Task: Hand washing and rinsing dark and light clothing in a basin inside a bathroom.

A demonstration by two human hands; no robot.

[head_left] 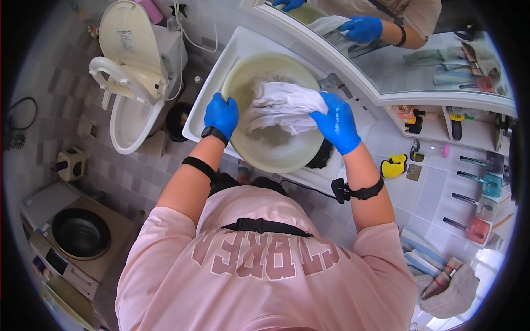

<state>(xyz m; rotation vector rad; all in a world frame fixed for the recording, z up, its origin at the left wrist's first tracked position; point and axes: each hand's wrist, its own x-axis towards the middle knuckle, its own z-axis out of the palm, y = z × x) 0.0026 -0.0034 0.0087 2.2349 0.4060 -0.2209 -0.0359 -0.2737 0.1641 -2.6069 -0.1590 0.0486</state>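
Note:
A pale yellow-green basin sits in the white sink, holding cloudy, sudsy water. A wet white cloth lies bunched across it, its lower part in the water. My right hand, in a blue rubber glove, grips the cloth's right end at the basin's right side. At the left rim, my gloved left hand is closed, its fingers curled over the basin's edge; part of its grip is hidden.
The white sink surrounds the basin. On the left stand a toilet with its lid up and a black round pan. A mirror hangs above shelves at the right. Several dustpan-like tools and towels are farther right.

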